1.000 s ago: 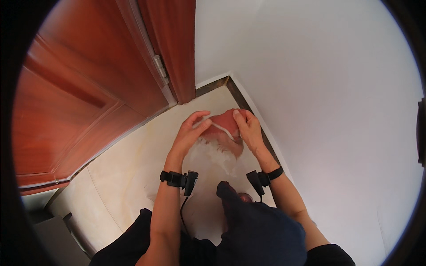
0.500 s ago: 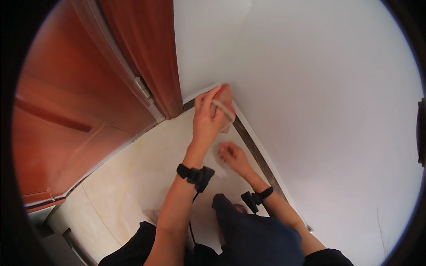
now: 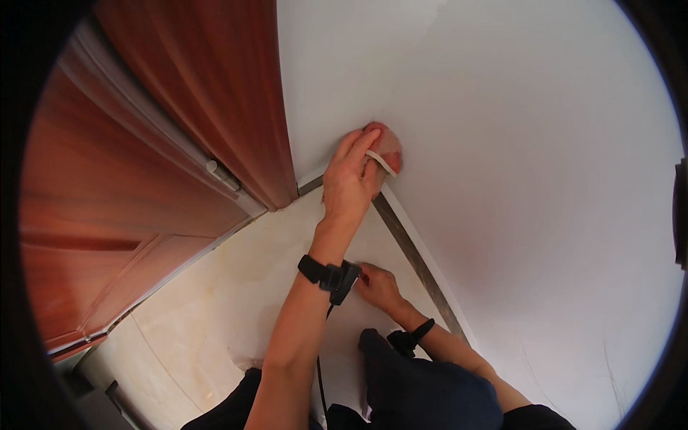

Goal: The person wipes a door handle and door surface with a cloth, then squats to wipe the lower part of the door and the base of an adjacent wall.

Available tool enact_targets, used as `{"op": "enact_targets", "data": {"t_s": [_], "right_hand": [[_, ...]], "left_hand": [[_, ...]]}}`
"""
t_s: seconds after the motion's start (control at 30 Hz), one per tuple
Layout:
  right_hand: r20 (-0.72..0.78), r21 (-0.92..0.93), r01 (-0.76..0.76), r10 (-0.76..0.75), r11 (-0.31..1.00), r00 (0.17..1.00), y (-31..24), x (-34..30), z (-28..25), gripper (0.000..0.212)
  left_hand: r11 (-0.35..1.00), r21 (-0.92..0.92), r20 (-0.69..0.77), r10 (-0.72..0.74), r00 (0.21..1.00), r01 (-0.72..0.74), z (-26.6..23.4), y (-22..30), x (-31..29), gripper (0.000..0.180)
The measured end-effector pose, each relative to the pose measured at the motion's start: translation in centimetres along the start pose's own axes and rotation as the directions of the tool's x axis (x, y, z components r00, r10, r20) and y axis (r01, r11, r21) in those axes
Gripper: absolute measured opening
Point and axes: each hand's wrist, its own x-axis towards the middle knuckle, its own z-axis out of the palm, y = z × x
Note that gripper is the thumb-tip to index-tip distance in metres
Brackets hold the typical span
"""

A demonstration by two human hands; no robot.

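A folded red and beige cloth with a pale edge rests against the white wall, just above the skirting in the corner. My left hand is closed on it, fingers stretched over its upper side. Part of the cloth hangs below the palm. Lower down, near the right-hand wall, my right hand hovers over the floor with its fingers curled in and nothing visible in them. The black device on my left wrist sits close in front of those fingertips and partly covers them.
A reddish-brown wooden door with a metal hinge stands at the left beside its wide frame. Dark skirting runs along the foot of the white wall. Pale tiles cover the floor.
My left hand has carried the cloth up and slightly right, from the corner by the skirting onto the wall. My right hand has drawn back a little toward me.
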Motion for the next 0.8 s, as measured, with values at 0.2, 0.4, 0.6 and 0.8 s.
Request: {"op": "enact_targets", "data": {"t_s": [0.2, 0.4, 0.6, 0.8], "right_hand": [[-0.006, -0.048, 0.038, -0.038, 0.998, 0.999, 0.0, -0.1, 0.3, 0.012], [-0.038, 0.0, 0.03, -0.03, 1.0, 0.999, -0.1, 0.6, 0.3, 0.01], [-0.108, 0.021, 0.106, -0.103, 0.994, 0.989, 1.0, 0.2, 1.3, 0.011], [-0.103, -0.072, 0.031, -0.038, 0.997, 0.994, 0.5, 0.4, 1.3, 0.012]], "left_hand": [[0.977, -0.002, -0.07, 0.211, 0.975, -0.212, -0.1, 1.6, 1.2, 0.052], [0.996, 0.081, 0.178, 0.006, 0.984, -0.021, 0.6, -6.4, -3.1, 0.052], [0.957, -0.065, -0.032, 0.281, 0.959, -0.282, 0.3, 4.2, -1.0, 0.055], [0.987, 0.022, 0.114, 0.156, 0.981, -0.16, 1.9, -1.4, -5.0, 0.052]]}}
